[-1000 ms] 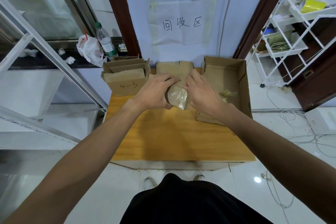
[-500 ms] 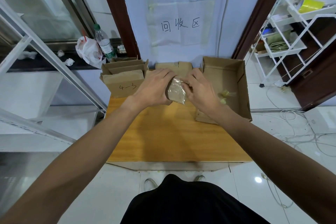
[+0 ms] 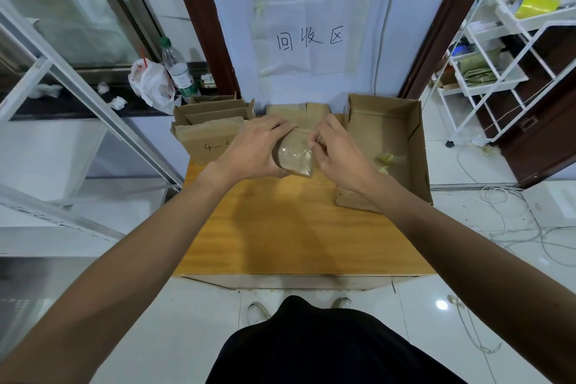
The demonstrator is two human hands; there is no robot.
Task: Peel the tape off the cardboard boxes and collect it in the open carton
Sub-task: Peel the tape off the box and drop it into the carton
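Taped box gripped | open carton just right | marked box left

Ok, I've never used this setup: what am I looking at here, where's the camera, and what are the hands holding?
There is no machine here: these are a person's two bare arms, seen from one camera worn on the head and looking down. A wooden table stands in front. The left hand grips a small box wrapped in clear tape. The right hand seems to pinch that tape near its top edge. On the table's right lies the open carton, with a few tape scraps inside. More boxes stand at the left.
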